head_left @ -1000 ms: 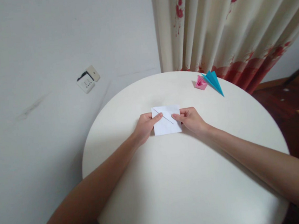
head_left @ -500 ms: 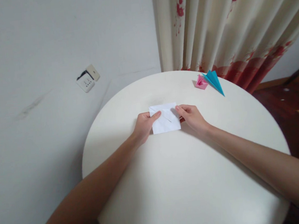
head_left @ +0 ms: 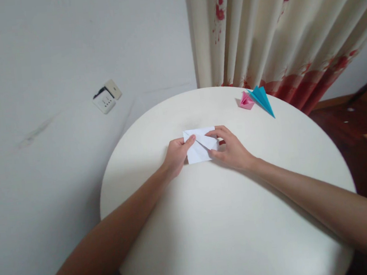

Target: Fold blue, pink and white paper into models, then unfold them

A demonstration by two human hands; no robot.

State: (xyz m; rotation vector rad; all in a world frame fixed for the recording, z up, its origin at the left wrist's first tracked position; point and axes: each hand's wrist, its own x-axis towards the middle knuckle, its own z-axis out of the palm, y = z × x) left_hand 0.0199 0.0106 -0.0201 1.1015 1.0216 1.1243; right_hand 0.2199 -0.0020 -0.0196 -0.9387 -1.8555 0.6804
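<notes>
The white paper (head_left: 200, 146), already folded into a small packet with a diagonal crease across it, lies flat near the middle of the round white table (head_left: 231, 228), a little toward the far side. Nearest the camera, both bare forearms reach in from the lower corners and meet at the sheet. The left hand (head_left: 175, 153) pinches the paper's left edge, thumb on top pressing toward the crease and the other fingers curled at or under the edge. The right hand (head_left: 231, 148) grips the right side, thumb low at the near corner and index finger arched over the top, lifting and drawing that flap inward over the sheet.

To do this fold well, I judge the left thumb should pin the paper firmly so that it cannot slide or turn, while the right hand brings the flap's edge exactly along the diagonal line before any pressure goes down. Only when the edges agree should a fingertip run along the fold, from the pinned end outward.

Farther off, near the table's far right rim, a pink paper model (head_left: 246, 101) and a blue paper model (head_left: 262, 99) lie touching, well apart from the hands. Behind them hangs a cream curtain with red flowers (head_left: 273, 29); a wall socket (head_left: 106, 97) sits on the wall to the left.
</notes>
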